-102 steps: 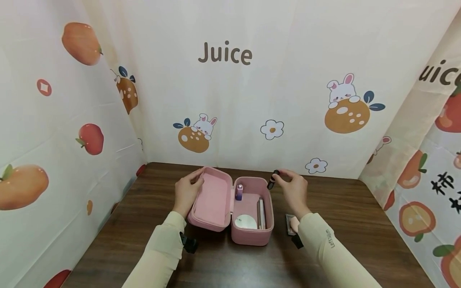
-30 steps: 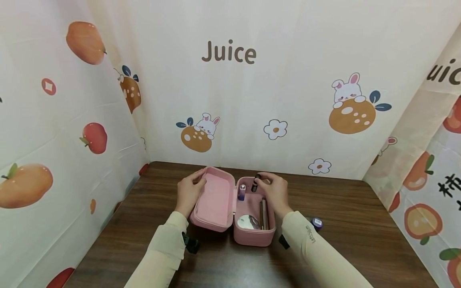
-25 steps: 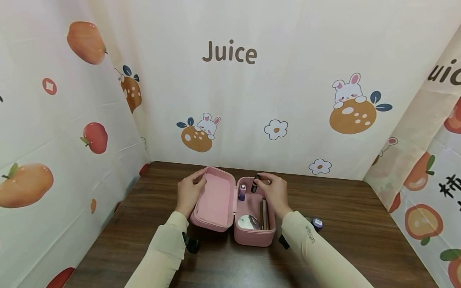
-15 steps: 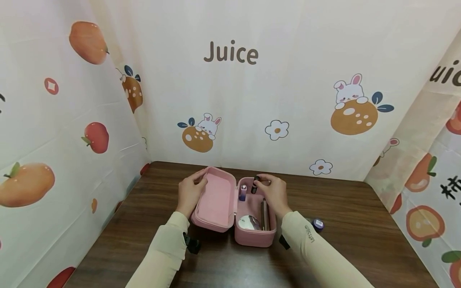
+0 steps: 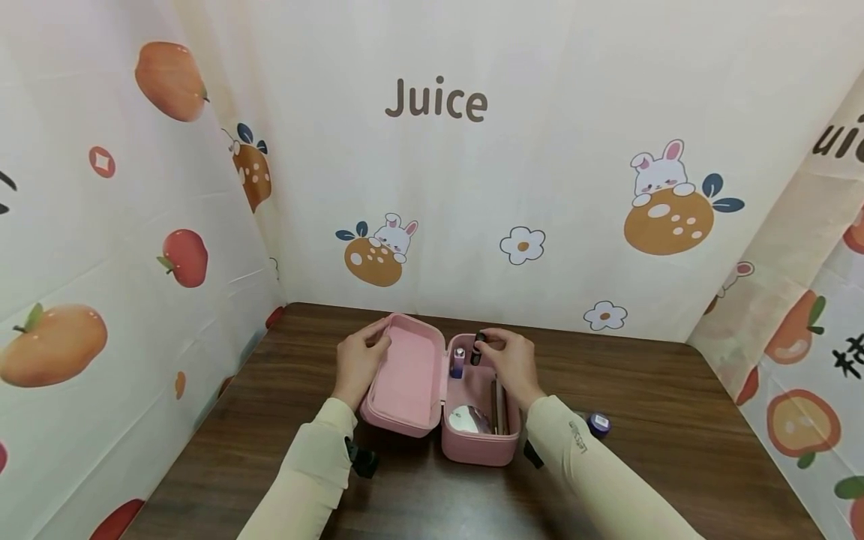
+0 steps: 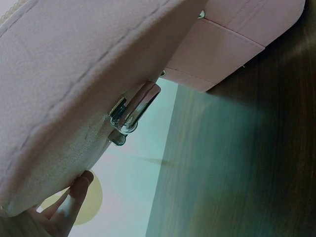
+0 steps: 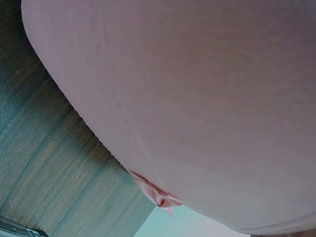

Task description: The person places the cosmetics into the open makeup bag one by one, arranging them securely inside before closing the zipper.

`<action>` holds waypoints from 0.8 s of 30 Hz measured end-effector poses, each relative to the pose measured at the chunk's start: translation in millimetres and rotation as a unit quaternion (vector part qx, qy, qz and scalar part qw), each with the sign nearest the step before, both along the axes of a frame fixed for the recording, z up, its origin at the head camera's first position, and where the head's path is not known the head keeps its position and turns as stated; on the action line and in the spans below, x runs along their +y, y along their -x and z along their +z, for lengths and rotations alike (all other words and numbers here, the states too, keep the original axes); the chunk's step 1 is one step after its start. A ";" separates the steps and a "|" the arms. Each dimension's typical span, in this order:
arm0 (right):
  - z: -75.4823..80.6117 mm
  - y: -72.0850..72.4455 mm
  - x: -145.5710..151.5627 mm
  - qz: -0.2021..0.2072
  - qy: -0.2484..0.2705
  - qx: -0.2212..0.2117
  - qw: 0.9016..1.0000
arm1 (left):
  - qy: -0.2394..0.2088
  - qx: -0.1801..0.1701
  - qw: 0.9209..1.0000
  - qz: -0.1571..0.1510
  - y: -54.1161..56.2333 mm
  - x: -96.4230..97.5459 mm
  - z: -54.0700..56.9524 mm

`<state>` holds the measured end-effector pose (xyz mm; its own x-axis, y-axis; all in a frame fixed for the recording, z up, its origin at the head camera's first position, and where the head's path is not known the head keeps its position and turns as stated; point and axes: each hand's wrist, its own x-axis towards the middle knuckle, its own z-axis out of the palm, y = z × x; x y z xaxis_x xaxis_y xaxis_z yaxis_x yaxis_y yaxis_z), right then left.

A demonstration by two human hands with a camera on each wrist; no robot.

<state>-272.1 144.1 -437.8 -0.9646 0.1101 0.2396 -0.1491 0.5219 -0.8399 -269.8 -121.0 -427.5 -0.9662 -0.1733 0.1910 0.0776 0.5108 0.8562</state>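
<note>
A pink cosmetic case [image 5: 479, 451] sits on the table with its lid [image 5: 408, 375] folded out to the left. My left hand [image 5: 358, 364] grips the lid's far left edge; its fingers show under the lid in the left wrist view. Inside the case's far end, my right hand [image 5: 514, 366] pinches a small black lipstick tube [image 5: 476, 351] held nearly upright. Whether its bottom touches the case floor I cannot tell. Beside it stands a purple tube with a silver top [image 5: 458, 364]. A shiny round compact [image 5: 467, 420] and slim brown sticks [image 5: 499, 409] lie nearer the front.
A small jar with a purple lid [image 5: 598, 424] stands right of the case, by the right sleeve, with something flat partly hidden beside it. Fruit-printed curtains [image 5: 445, 180] enclose the table [image 5: 641, 397] at the back and sides. A pink bow [image 7: 158, 196] adorns the case's outer wall.
My right hand has carried the black lipstick tube from beyond the right rim leftward into the case, then slightly lower. The jar has come into sight. My left hand keeps the lid.
</note>
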 end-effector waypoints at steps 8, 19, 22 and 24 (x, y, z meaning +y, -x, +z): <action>-2.1 3.4 -0.2 0.004 -0.006 0.002 1.000 | 0.000 0.004 1.000 -0.003 0.2 -0.2 0.1; -5.2 9.3 -0.7 0.015 -0.013 -0.010 1.000 | 0.001 0.004 1.000 0.003 0.9 0.1 -1.0; -6.7 11.2 -0.9 0.015 -0.024 -0.008 1.000 | -0.001 0.003 1.000 0.002 1.1 0.2 -1.5; -7.5 12.4 -1.5 0.015 -0.030 -0.008 0.999 | -0.003 0.006 1.000 0.002 1.0 0.3 -1.2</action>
<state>-284.5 142.6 -445.3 -0.9710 0.0670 0.2294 -0.1523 0.5662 -0.8101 -270.8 -120.7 -428.7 -0.9632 -0.1783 0.2011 0.0854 0.5064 0.8581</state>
